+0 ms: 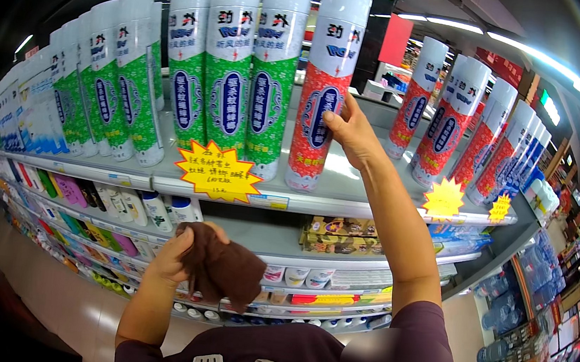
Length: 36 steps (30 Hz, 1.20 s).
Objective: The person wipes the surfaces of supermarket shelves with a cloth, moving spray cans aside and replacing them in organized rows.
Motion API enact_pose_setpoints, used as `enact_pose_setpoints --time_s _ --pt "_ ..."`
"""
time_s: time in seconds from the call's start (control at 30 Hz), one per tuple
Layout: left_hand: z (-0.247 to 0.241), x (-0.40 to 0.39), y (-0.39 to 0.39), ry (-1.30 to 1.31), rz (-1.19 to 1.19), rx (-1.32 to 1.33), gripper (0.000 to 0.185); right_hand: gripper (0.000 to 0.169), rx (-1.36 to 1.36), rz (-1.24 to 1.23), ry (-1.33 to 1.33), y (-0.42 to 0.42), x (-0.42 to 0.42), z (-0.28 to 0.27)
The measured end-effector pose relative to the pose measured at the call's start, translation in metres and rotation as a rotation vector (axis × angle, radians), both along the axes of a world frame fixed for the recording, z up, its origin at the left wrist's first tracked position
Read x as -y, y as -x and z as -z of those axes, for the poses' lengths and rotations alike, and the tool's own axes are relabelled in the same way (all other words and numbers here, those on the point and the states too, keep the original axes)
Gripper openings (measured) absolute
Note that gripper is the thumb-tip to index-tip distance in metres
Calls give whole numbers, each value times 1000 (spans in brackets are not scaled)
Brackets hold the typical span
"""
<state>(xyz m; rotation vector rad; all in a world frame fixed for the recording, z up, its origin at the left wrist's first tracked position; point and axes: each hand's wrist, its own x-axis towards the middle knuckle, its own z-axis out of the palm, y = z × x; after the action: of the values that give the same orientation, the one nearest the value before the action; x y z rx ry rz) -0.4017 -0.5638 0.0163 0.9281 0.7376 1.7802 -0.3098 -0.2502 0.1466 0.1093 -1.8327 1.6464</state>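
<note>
My right hand (356,132) grips a red and white aerosol insecticide can (306,153) from its right side, thumb on the front label and fingers behind. The can is upright at the front of the top shelf (350,185); whether its base touches the shelf I cannot tell. A bunched brown cloth (225,267) is held in my left hand (176,251), below the top shelf and in front of the lower ones. Green aerosol cans (229,100) stand just left of the gripped can. More red cans (446,131) stand to its right, past a gap.
Yellow starburst price signs (219,171) hang on the shelf's front edge, with handwriting on one. Lower shelves hold bottles (157,212) and patterned boxes (342,236). Blue and white packages (32,111) continue along the top shelf at left. Large water bottles (502,309) stand across the aisle at right.
</note>
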Motion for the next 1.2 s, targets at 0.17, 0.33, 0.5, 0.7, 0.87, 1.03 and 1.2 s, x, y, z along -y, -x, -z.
enact_pose_setpoints --time_s 0.17,0.33,0.5,0.7,0.87,1.03,1.2 --pt "6 -3 -11 34 2 182 61 63 -58 98 -9 15 9 -5" --pt "-9 5 -22 -115 -79 135 63 59 -171 359 -254 -16 26 -25" --pt "-49 7 -42 -377 -419 -67 70 71 -77 226 -359 -102 68 -27" --pt "-104 -16 -73 -526 -759 -381 95 84 233 205 -346 -160 114 59" --pt "-113 -62 -66 -851 -818 -1269 82 81 282 282 -230 -166 126 115" --pt "-126 -73 -90 -889 -999 -1470 59 81 277 523 -396 -183 126 117" --pt "-138 -74 -99 -700 -819 -1576 65 81 270 689 -499 -190 121 124"
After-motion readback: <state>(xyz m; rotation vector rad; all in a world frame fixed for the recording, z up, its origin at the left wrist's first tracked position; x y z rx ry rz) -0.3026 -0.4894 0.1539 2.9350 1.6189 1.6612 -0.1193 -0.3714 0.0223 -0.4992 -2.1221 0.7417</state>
